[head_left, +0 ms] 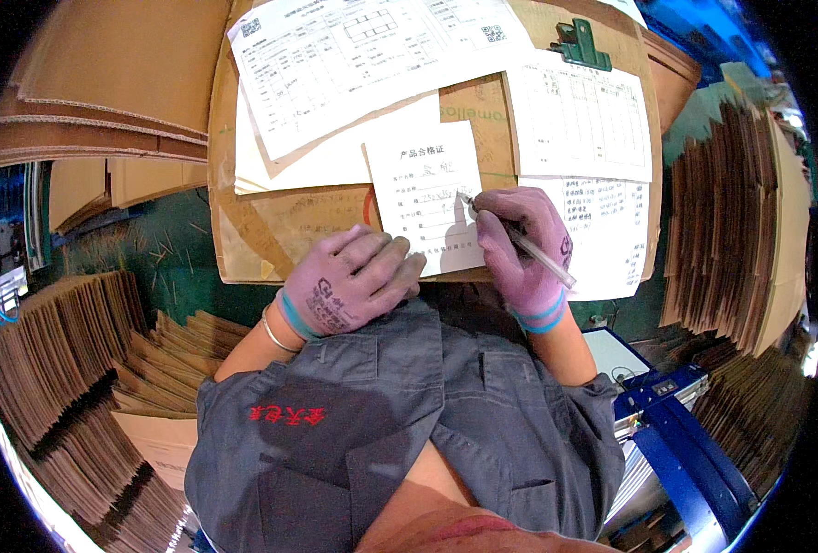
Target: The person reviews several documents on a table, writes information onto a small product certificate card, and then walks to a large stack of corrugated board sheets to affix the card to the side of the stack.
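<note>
The right hand [520, 241] is gripping a pen [520, 241], its long axis slanting from near-right to far-left, tip touching the small white slip [425, 194]. The left hand [349, 281], fingers curled, is pressing the slip's near-left edge onto the cardboard board [280, 230], just beside the pen.

- I work in a cardboard packaging workshop.
- Stacks of flattened cardboard sheets [741, 221] surround me.
- Printed forms [580, 120] cover my cardboard board [271, 230].

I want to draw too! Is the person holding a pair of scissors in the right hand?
No, the right hand holds a pen with its tip on a small white paper slip, while the left hand rests beside it.
</note>
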Demonstrator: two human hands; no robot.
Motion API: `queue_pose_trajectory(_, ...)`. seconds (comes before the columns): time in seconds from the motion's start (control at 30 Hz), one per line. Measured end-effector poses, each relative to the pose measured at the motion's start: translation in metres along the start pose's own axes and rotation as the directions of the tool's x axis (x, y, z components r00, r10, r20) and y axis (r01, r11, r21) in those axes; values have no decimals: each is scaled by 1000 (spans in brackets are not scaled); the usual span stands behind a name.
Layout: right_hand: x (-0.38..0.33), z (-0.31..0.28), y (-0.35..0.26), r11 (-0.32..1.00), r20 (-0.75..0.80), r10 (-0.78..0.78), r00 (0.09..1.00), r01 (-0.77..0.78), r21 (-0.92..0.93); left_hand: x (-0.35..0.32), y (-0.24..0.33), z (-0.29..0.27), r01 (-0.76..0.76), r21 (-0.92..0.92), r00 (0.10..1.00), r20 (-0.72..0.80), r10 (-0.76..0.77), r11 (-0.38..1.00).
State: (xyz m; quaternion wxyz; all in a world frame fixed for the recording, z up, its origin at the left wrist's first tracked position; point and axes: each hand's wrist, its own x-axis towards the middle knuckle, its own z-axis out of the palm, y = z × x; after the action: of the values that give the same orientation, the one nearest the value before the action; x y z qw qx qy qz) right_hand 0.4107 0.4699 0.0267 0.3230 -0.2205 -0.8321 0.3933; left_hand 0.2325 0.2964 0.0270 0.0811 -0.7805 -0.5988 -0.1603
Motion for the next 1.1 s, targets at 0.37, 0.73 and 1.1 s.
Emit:
queue_pose_trajectory(0.37,-11,-8,1,922,-186,78,979,0,387,1,0,0,11,-15,1000,-7,-12,1000)
queue_pose_trajectory(0.73,-7,-23,-19,955,28,-17,999,8,295,5,-4,-3,92,-143,996,-7,-94,985)
queue_pose_trajectory(1.1,-5,2,-7,991,87,-50,995,39,128,4,-6,-1,76,-132,995,-52,-84,988)
